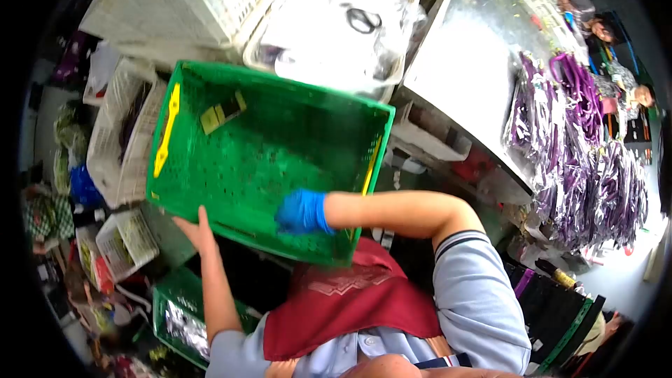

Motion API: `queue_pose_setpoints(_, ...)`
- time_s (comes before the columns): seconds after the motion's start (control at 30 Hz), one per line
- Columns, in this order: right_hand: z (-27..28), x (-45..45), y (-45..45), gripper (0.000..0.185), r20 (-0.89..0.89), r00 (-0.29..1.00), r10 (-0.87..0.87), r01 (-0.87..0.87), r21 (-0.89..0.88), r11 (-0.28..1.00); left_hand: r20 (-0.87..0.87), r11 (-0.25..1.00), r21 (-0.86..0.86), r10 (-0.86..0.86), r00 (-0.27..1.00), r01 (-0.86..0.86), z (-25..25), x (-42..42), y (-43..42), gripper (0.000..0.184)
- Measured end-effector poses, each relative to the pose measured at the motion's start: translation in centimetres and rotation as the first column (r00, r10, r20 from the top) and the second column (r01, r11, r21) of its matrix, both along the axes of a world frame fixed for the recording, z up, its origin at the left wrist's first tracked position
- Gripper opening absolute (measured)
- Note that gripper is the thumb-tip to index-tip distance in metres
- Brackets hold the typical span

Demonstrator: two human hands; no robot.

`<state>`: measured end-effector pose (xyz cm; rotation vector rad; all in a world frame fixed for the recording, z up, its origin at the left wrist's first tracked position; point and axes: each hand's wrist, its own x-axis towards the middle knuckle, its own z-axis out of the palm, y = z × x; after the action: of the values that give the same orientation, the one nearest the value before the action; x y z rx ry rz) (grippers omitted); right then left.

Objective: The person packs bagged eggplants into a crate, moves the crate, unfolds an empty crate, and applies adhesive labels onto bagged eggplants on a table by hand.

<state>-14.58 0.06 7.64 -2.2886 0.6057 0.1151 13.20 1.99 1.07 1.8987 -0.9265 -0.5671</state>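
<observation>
One green crate [280, 157] lies just far of the body, long axis roughly left-right. Bare left hand [199, 233] spread at near-left rim, contact unclear; gloved right hand [302, 211] over near side, closer to crate's middle, blurred, can't tell grip.

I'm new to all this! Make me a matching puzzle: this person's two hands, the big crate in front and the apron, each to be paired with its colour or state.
Things:
1. right hand
2. left hand
3. big crate
4. apron

Colours and states:
A. dark red
B. bare, fingers spread
C. gloved in blue
D. green

Pairs: 1-C; 2-B; 3-D; 4-A
</observation>
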Motion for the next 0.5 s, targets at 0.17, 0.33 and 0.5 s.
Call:
queue_pose_setpoints(0.17,-6.7,-11.6,2.3,0.046,0.116,0.981,0.158,-0.128,-0.234,0.964,-0.557,0.914,0.311,0.398,0.729,-0.262,-5.8,-1.6,3.3,0.031)
queue_pose_setpoints(0.33,2.4,-13.3,3.8,0.03,0.102,0.983,-0.155,0.167,-0.121,0.979,-0.597,0.936,0.159,0.346,0.724,-0.315,-3.3,-2.2,2.6,0.027)
queue_pose_setpoints(0.5,4.2,-17.5,8.7,0.018,0.216,0.933,-0.289,0.271,0.11,0.956,-0.699,0.964,0.128,0.253,0.669,-0.231,-4.3,-1.6,2.7,0.036)
